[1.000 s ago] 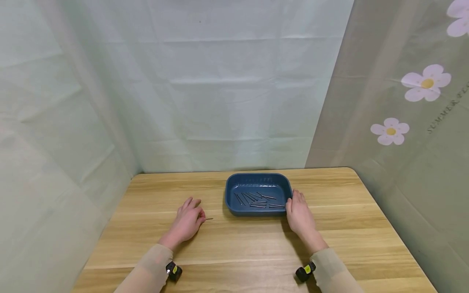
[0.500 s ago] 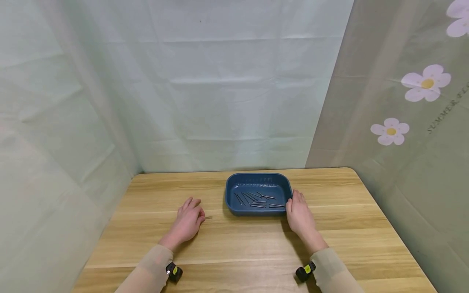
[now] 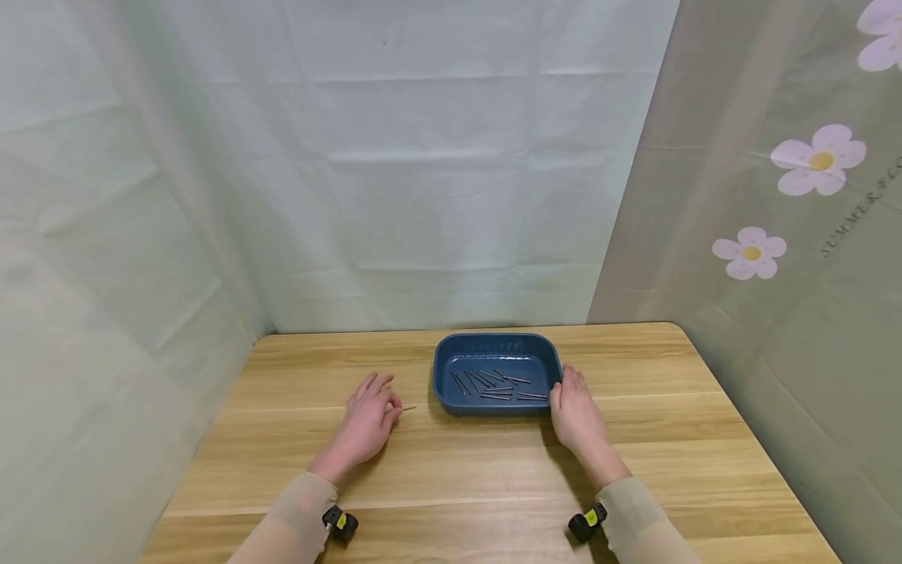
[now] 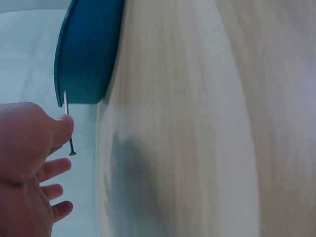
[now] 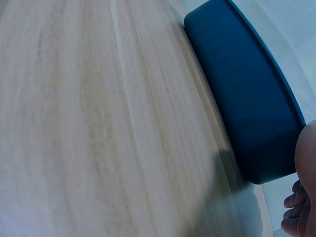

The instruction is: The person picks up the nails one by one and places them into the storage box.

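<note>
My left hand (image 3: 366, 419) is left of a dark blue rectangular dish (image 3: 486, 410). Between its thumb and forefinger it pinches a thin metal nail (image 4: 71, 144). The left wrist view shows the nail's flat head below the thumb, its shank overlapping the dish's near corner; the other fingers are spread. Several nails (image 3: 498, 389) lie loose on the dish's floor. At the dish's right end my right hand (image 3: 578, 415) holds it, thumb at the rim and fingers along the outer wall. In the right wrist view its fingers (image 5: 295, 200) are partly out of frame.
The dish stands near the back of a light wooden table (image 3: 451, 470). Pale cloth (image 3: 437, 196) hangs behind the table's rear edge and at both sides, with printed flowers (image 3: 752, 253) on the right.
My left hand has shifted slightly forward and right, bringing the pinched nail nearer the dish. The nail's angle has changed. My right hand and the dish have stayed put.
</note>
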A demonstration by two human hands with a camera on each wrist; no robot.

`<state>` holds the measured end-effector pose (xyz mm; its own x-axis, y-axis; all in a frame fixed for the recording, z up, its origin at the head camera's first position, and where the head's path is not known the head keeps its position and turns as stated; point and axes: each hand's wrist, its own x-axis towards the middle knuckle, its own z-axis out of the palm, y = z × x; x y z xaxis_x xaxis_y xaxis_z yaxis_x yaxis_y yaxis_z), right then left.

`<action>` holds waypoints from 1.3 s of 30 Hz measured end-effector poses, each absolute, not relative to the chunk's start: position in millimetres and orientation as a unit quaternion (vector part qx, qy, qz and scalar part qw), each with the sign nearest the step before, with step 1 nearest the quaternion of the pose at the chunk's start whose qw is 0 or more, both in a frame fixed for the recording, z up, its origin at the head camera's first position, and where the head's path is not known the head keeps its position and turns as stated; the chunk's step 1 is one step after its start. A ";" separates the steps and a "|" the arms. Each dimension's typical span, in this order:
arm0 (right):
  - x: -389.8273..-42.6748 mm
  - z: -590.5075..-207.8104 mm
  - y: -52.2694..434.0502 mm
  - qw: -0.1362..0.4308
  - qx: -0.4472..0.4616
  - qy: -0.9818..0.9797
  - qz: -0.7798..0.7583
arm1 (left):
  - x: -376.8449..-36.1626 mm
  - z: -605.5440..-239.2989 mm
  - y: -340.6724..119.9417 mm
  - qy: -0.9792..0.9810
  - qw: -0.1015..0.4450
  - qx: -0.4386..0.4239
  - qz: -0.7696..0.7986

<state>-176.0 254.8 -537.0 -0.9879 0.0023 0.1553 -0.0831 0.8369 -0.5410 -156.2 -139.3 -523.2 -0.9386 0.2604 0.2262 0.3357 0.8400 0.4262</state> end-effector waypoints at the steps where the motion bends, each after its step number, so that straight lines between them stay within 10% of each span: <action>1: -175.9 -536.9 254.7 0.075 0.021 -0.955 0.286 | -156.4 -523.0 -137.4 -0.953 0.085 -0.158 -0.243; 22: -176.7 -534.2 252.3 0.064 0.013 -0.954 0.294 | -162.5 -500.7 -81.2 -0.903 0.164 -0.198 -0.343; 39: -176.9 -535.8 254.9 0.066 0.015 -0.954 0.292 | -173.4 -488.3 -24.1 -0.917 0.089 -0.240 -0.304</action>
<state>-176.9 254.9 -535.8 -0.9908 0.0104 0.1352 -0.0671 0.8289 -0.5554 -173.4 -24.1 -488.3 -0.8686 0.3871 0.3093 0.4953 0.6991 0.5158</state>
